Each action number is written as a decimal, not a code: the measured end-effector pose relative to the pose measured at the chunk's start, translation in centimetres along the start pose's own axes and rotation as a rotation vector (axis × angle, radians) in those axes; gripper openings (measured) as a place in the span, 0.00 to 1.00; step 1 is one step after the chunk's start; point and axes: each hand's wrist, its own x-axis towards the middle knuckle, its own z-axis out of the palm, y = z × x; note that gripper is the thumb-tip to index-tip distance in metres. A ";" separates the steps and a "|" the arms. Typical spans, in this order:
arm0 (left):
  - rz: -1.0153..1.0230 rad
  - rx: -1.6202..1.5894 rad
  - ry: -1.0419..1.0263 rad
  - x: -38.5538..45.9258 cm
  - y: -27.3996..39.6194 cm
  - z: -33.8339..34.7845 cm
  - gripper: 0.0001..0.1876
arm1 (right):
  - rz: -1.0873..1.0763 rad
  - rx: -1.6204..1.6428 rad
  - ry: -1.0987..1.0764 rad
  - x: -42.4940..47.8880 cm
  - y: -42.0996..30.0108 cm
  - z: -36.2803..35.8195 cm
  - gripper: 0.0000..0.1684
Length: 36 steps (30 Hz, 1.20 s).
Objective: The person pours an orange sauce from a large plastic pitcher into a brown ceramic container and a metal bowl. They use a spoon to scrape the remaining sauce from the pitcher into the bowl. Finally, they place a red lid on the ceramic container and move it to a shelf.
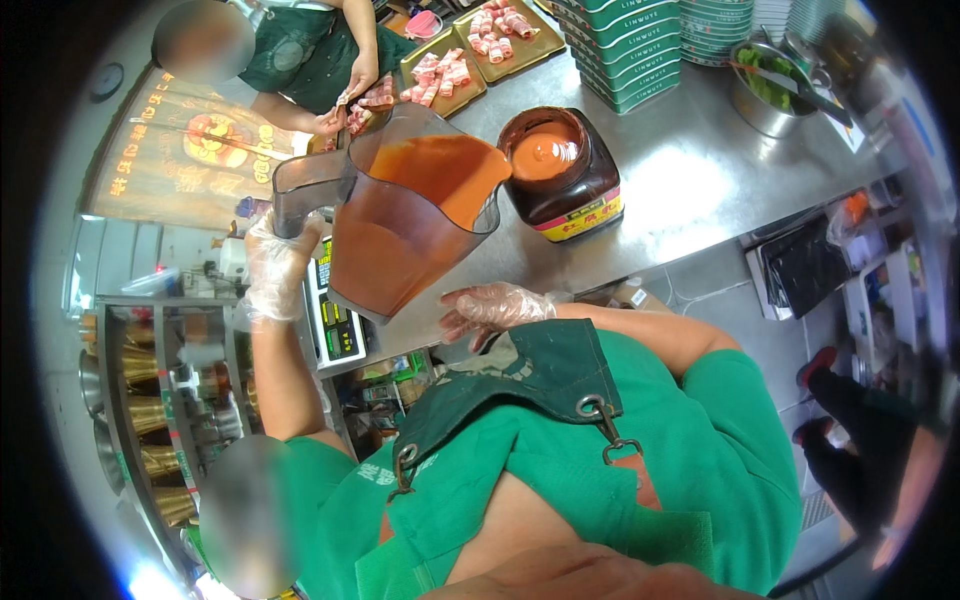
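My left hand (pixel 283 259), in a clear disposable glove, grips the handle of a grey see-through plastic pitcher (pixel 375 262). The pitcher holds orange-red sauce and is tilted to the right. Its spout meets the rim of a dark square plastic jar (pixel 600 174) in this view; whether they touch, I cannot tell. Inside the jar's wide mouth lies more sauce (pixel 545 156) of the same colour. My right hand (pixel 499 306), also gloved, is held before my apron, below the pitcher and jar, with fingers apart and nothing in it.
A digital scale (pixel 341 330) stands left of the pitcher on the steel table (pixel 675 195). Beyond are trays of rolled meat slices (pixel 514 64), stacked green boxes (pixel 622 64) and a steel bowl with greens (pixel 772 97). A co-worker's hands (pixel 349 94) handle meat at the far side.
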 end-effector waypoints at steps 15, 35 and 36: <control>-0.055 -0.092 0.173 -1.8 -5.7 0.0 0.09 | 0.003 0.043 -0.014 0.5 -0.1 -0.9 0.46; -0.212 -0.856 0.586 -4.8 -16.9 6.5 0.10 | 0.179 0.085 0.064 1.5 -0.2 -2.4 0.41; -0.229 -0.878 0.615 -4.7 -17.4 7.0 0.11 | 0.176 0.083 0.067 1.3 -0.2 -2.3 0.41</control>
